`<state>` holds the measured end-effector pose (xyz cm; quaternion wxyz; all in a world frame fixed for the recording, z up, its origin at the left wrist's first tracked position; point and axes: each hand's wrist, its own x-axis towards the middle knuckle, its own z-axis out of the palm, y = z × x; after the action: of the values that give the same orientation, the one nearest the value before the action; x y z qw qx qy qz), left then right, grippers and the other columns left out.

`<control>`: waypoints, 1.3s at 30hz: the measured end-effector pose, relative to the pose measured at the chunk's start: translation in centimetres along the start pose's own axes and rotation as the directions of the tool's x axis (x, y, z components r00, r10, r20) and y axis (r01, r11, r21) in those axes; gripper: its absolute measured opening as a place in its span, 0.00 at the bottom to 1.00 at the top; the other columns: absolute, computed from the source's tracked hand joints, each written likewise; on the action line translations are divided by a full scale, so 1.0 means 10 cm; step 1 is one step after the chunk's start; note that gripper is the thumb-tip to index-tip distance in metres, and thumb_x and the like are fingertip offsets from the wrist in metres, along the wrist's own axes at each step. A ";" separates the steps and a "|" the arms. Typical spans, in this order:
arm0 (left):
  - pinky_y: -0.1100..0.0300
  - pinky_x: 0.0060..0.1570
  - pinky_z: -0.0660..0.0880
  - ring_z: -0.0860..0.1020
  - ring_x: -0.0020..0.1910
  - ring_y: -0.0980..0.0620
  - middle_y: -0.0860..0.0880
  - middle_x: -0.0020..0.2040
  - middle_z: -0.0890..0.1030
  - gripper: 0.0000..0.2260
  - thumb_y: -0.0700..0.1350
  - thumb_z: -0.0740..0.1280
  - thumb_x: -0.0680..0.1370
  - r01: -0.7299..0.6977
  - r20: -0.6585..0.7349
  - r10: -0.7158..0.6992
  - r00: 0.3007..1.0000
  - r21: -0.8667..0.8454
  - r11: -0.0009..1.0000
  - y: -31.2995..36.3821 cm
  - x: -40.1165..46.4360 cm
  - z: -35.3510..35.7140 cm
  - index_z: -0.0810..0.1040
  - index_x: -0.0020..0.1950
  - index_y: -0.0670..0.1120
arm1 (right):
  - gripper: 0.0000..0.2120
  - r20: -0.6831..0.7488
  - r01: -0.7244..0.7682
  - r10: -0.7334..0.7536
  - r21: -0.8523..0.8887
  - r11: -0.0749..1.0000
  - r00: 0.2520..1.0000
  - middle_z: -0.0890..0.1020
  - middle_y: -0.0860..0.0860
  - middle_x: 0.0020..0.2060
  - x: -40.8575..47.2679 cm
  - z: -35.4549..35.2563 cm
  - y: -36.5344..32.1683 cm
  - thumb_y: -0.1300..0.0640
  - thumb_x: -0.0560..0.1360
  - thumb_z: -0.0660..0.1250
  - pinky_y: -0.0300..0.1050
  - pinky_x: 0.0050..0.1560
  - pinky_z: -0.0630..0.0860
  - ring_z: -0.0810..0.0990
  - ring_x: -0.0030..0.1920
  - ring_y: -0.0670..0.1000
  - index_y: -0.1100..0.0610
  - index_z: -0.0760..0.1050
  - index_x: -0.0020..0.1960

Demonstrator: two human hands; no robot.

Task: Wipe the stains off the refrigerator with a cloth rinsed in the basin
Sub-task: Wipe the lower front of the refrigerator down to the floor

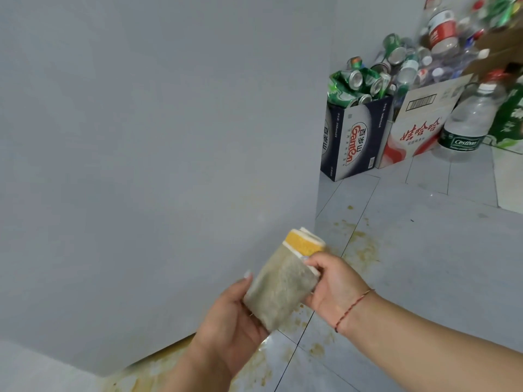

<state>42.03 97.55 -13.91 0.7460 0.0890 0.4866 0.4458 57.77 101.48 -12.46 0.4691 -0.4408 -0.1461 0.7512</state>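
A folded cloth [283, 281], greyish with a yellow and white band at its far end, is being held in the lower middle of the frame. It is being gripped from below by the left hand [232, 321], fingers closed round its near end, and pinched along its right edge by the right hand [336, 281], which is wearing a thin red string bracelet [353, 308]. Both forearms are being cut off by the bottom edge. The pale grey refrigerator [141, 137] side is filling the left of the frame; its top and front are being left out of view. Yellowish stains [362, 247] are showing on the tiled floor [424, 264]. At upper right, a dark box [351, 140] reading "Ganten" is being filled with cans, beside a carton [416, 128] with red Chinese characters and a bottle [467, 123] labelled "Cestbon"; the heap behind is blurred.
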 end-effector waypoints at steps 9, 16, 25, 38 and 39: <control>0.42 0.51 0.79 0.83 0.46 0.38 0.35 0.50 0.83 0.12 0.40 0.62 0.80 -0.135 -0.116 0.160 0.980 0.196 0.971 0.02 -0.36 -0.34 0.78 0.56 0.32 | 0.14 0.019 -0.038 0.051 -0.451 0.892 0.999 0.81 0.53 0.35 -0.07 0.04 0.05 0.47 0.74 0.67 0.49 0.40 0.79 0.79 0.36 0.52 0.57 0.80 0.50; 0.40 0.40 0.80 0.83 0.35 0.40 0.36 0.40 0.82 0.09 0.32 0.58 0.76 -0.264 -0.226 0.242 0.944 -0.074 0.962 0.39 -0.80 -0.76 0.76 0.48 0.30 | 0.13 0.205 0.115 0.036 -0.677 0.727 0.978 0.73 0.49 0.26 0.00 0.66 0.33 0.55 0.77 0.66 0.40 0.31 0.70 0.73 0.27 0.48 0.55 0.68 0.36; 0.56 0.34 0.82 0.84 0.33 0.48 0.41 0.36 0.84 0.10 0.33 0.58 0.81 -0.508 -0.339 0.463 0.819 -0.051 0.860 0.88 -1.38 -1.09 0.77 0.47 0.32 | 0.13 0.415 0.361 -0.016 -0.770 0.526 0.910 0.71 0.50 0.31 -0.10 1.52 0.75 0.48 0.77 0.64 0.45 0.41 0.68 0.70 0.35 0.50 0.58 0.71 0.44; 0.60 0.37 0.82 0.83 0.40 0.49 0.41 0.44 0.83 0.09 0.37 0.60 0.80 -0.612 -0.389 0.494 0.778 -0.289 0.737 1.74 -2.03 -1.13 0.77 0.51 0.34 | 0.17 0.381 0.361 -0.116 -0.674 0.645 0.917 0.80 0.63 0.45 -0.55 2.72 0.63 0.48 0.77 0.64 0.58 0.57 0.75 0.77 0.45 0.54 0.63 0.72 0.51; 0.60 0.38 0.82 0.82 0.39 0.49 0.42 0.43 0.82 0.08 0.37 0.60 0.80 -0.613 -0.393 0.491 0.778 -0.303 0.730 1.79 -2.10 -1.08 0.77 0.50 0.34 | 0.17 0.374 0.356 -0.119 -0.665 0.656 0.920 0.79 0.65 0.47 -0.64 2.79 0.57 0.48 0.76 0.64 0.59 0.57 0.74 0.77 0.44 0.54 0.63 0.72 0.51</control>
<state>20.26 89.01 4.30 0.4998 0.0052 0.4337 0.7497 33.24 98.62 3.13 0.3252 -0.4474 -0.5552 0.6211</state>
